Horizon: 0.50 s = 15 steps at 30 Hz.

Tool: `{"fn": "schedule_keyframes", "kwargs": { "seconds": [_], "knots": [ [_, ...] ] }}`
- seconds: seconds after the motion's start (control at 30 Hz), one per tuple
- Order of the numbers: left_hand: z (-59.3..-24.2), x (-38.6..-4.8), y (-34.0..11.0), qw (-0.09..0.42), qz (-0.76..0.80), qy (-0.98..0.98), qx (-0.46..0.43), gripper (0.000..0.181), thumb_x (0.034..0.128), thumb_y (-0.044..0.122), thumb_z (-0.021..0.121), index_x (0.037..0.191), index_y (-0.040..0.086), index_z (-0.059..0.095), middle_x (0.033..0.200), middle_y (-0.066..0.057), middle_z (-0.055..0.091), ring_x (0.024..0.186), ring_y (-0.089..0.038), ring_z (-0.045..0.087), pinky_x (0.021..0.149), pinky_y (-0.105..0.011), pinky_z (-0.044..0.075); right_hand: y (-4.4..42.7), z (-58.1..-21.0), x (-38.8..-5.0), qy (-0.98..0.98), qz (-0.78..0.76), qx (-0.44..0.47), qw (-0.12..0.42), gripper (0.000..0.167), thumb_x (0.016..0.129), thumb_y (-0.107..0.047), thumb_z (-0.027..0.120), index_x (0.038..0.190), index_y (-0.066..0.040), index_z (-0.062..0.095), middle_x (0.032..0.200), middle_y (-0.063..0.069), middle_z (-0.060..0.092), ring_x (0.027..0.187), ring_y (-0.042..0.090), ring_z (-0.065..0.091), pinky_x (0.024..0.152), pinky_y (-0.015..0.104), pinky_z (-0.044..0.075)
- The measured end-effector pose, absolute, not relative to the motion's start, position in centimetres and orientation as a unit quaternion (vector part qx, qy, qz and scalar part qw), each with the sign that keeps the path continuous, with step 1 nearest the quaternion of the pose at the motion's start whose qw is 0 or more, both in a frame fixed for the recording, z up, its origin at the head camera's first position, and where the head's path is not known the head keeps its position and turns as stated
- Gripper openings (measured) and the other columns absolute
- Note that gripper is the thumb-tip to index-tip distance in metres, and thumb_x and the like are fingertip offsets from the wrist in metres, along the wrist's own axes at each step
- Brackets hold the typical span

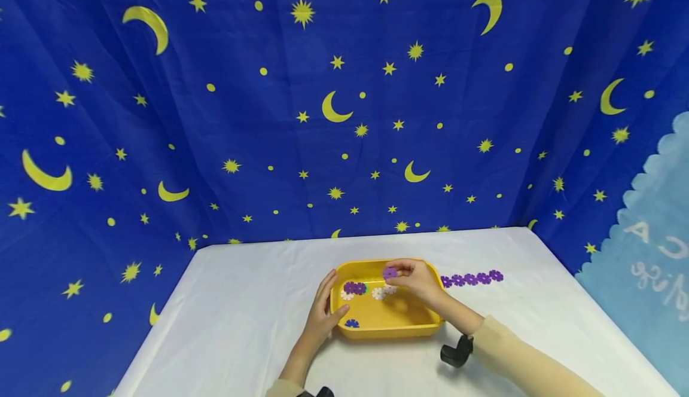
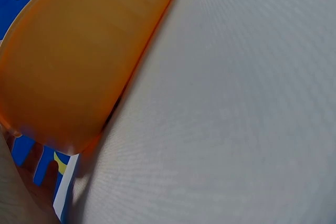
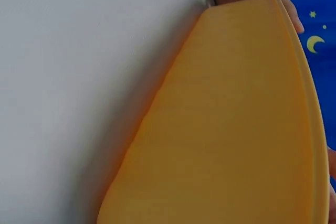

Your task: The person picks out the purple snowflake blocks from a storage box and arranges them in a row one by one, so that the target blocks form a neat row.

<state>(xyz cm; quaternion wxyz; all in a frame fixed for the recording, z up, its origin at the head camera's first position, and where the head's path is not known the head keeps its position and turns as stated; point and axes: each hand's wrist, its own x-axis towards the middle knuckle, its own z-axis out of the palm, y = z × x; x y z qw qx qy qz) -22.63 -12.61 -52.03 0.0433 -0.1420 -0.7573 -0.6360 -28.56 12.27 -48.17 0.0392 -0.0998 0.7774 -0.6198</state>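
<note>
In the head view the left hand (image 1: 320,320) holds the left end of a yellow tray (image 1: 390,332), its thumb over the rim and its fingers along the outside. The right hand (image 1: 418,281) pinches a purple flower-shaped piece (image 1: 390,272) above the tray's back right part. Dark purple pieces (image 1: 354,288), white pieces (image 1: 378,293) and a blue piece (image 1: 352,323) lie inside; a bit of green shows beside the purple ones. The left wrist view shows the tray's outer wall (image 2: 68,61) and spread fingers; the right wrist view shows its wall (image 3: 226,114), the pinch hidden.
A row of several joined purple flower pieces (image 1: 470,279) lies on the white tabletop (image 1: 242,301), right of the tray. Blue cloth (image 1: 301,146) with yellow moons and stars stands behind and at the sides. Light blue cloth with lettering (image 1: 651,235) hangs at right.
</note>
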Motion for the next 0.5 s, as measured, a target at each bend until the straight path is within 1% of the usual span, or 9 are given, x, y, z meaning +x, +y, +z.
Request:
{"fn": "schedule_keyframes", "kwargs": {
  "seconds": [0.2, 0.3, 0.5],
  "knots": [
    [-52.0, -22.6, -12.7, 0.037, -0.636, -0.757, -0.144, 0.068, 0.0874, 0.006, 0.063, 0.148, 0.003, 0.031, 0.160, -0.013, 0.018, 0.148, -0.029, 0.017, 0.108, -0.007, 0.016, 13.8, -47.5, -28.6, 0.782, -0.618, -0.077, 0.036, 0.039, 0.078, -0.002, 0.074, 0.113, 0.011, 0.063, 0.099, 0.014, 0.072, 0.073, 0.003, 0.058, 0.068, 0.012, 0.054],
    [-51.9, -22.6, -12.8, 0.036, -0.639, -0.754, -0.144, 0.069, 0.0875, 0.006, 0.063, 0.148, 0.003, 0.030, 0.160, -0.012, 0.018, 0.148, -0.028, 0.016, 0.108, -0.007, 0.016, 14.5, -47.2, -28.6, 0.789, -0.610, -0.059, 0.037, 0.040, 0.078, -0.004, 0.075, 0.115, 0.007, 0.064, 0.099, 0.010, 0.072, 0.075, 0.004, 0.057, 0.068, 0.012, 0.053],
    [-52.0, -22.6, -12.7, 0.034, -0.643, -0.751, -0.146, 0.069, 0.0876, 0.006, 0.063, 0.148, 0.003, 0.030, 0.160, -0.014, 0.017, 0.148, -0.029, 0.015, 0.108, -0.006, 0.015, 16.4, -47.3, -28.5, 0.793, -0.606, -0.054, 0.030, 0.042, 0.079, -0.005, 0.074, 0.117, 0.008, 0.062, 0.094, 0.004, 0.070, 0.072, 0.004, 0.056, 0.067, 0.012, 0.052]
  ]
}}
